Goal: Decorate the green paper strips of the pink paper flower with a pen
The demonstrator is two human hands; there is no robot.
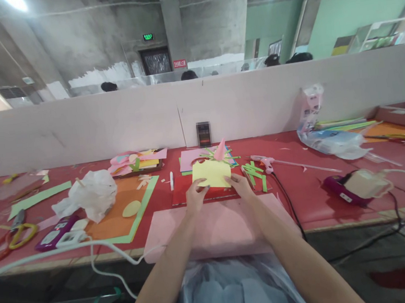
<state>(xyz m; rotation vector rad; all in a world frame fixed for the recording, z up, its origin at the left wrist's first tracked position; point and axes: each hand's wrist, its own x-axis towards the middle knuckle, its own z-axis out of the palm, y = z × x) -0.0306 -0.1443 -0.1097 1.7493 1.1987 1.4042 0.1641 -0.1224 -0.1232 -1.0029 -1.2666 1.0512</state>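
Between my two hands a piece of yellow paper (211, 173) is held up above the red table, its upper edge uneven. My left hand (195, 194) pinches its lower left corner. At the lower right corner my right hand (240, 185) grips it the same way. Just behind the paper stands a pink paper cone (220, 150) with green paper strips (232, 158) fanned out around its base. Below my hands lies a pink sheet (219, 227) along the table's front edge. The yellow paper hides part of the things behind it.
A pink glue gun (268, 165) with a black cord and cut green strips (253, 171) lie right. Scissors (18, 228), a purple power strip (57, 233), crumpled white plastic (96, 194) and orange paper (113, 214) are left. A white partition (130, 120) stands behind a phone (204, 135).
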